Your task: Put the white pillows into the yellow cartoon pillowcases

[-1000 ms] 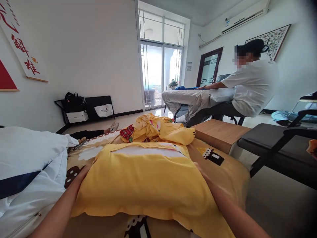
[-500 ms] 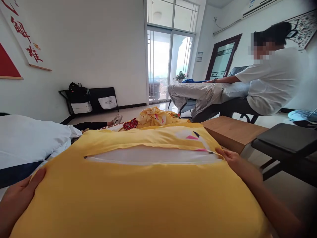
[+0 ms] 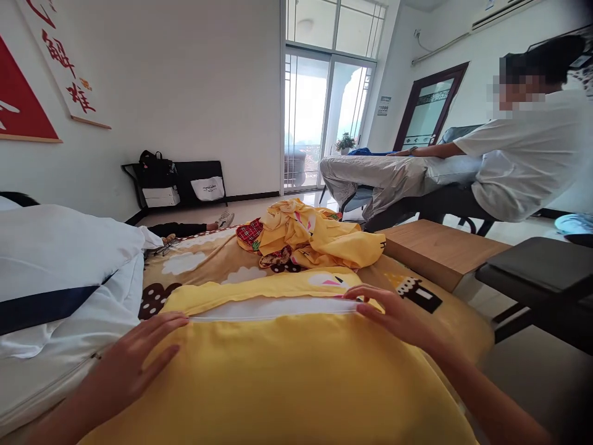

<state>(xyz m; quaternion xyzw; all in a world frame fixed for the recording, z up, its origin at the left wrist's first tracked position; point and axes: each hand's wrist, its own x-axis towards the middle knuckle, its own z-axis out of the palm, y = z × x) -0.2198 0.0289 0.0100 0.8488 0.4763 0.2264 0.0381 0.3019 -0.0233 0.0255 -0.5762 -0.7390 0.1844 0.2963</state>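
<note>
Red Chinese brush characters ran down a white wall scroll (image 3: 65,68), too cropped to read with certainty. The white bag (image 3: 208,188) and the small door-side sign (image 3: 383,105) bore print too small to read

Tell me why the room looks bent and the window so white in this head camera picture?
Head view: the wide lens bows the walls and stretches the edges; daylight blows out the glass door; the yellow pillow and both hands, left hand and right hand, look evenly lit and fairly sharp.

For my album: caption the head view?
Both hands, left and right, rest on a plump yellow fabric pillow.
</note>
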